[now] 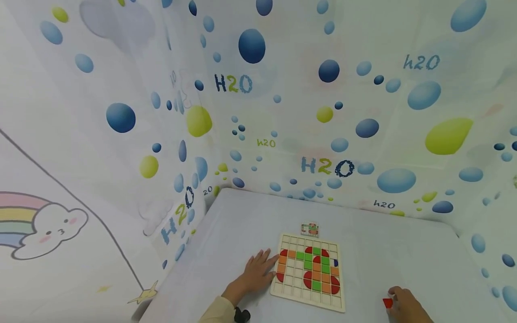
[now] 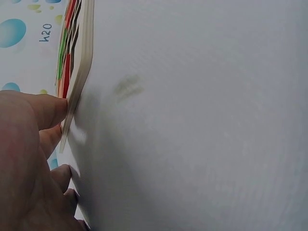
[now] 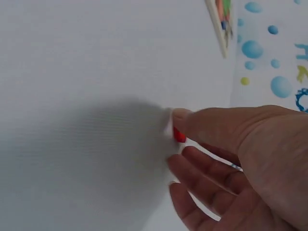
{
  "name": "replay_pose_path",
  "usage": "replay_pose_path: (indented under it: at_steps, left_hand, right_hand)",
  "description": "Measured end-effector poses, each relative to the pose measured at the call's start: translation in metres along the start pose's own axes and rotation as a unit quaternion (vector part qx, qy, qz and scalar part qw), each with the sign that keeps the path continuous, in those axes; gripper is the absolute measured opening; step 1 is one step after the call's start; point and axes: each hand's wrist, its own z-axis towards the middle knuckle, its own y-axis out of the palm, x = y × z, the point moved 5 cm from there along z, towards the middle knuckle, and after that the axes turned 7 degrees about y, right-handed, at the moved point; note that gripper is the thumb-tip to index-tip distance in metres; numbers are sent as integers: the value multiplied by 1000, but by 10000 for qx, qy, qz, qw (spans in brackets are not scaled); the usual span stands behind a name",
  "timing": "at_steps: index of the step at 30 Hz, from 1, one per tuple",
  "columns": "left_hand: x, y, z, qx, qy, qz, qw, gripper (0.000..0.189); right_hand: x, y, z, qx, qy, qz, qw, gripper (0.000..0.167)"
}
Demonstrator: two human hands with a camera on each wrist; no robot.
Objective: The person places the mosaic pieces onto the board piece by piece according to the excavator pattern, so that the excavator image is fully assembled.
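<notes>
A pale wooden grid board (image 1: 292, 272) lies flat on the table, partly filled with orange and green square tiles and red rounded-corner tiles. My left hand (image 1: 257, 271) is at the board's left side, fingers fairly straight, fingertips at its edge. The left wrist view shows thumb and finger at the board's side wall (image 2: 83, 62). Off to the right of the board, my right hand (image 1: 405, 307) pinches a small red tile (image 1: 387, 303) between thumb and fingers. In the right wrist view the thumb covers most of this red tile (image 3: 179, 135); the other fingers are bent loosely below.
A small pattern card (image 1: 309, 229) lies just beyond the board's far edge. One dark blue piece (image 1: 335, 263) is on the board's right side. Bubble-printed curtains (image 1: 282, 112) stand behind and left of the white table (image 1: 242, 215). A black device (image 1: 242, 315) sits at my left wrist.
</notes>
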Motion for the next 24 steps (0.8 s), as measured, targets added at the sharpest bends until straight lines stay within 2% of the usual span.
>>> replay_pose_path:
  at_steps: [3,6,12,17,24]
  left_hand:
    - [-1,0,0,35,30,6,10000,57]
    - [-1,1,0,61,95,-64,9999,57]
    - [-3,3,-1,34,27,-28,10000,57]
    - [-2,1,-1,40,48,-118,9999,57]
    - [-4,1,1,10,9,-36,10000,58]
  right_hand:
    - [-4,-1,-4,200,-266,-17,9994,31]
    - [-6,0,-6,394,-302,-123,9987,27]
    - [-5,4,-4,505,-285,15,9983,32]
    - [-7,7,-2,676,-347,11,9971,29]
    - [-10,8,-1,807,-235,114,9964,33]
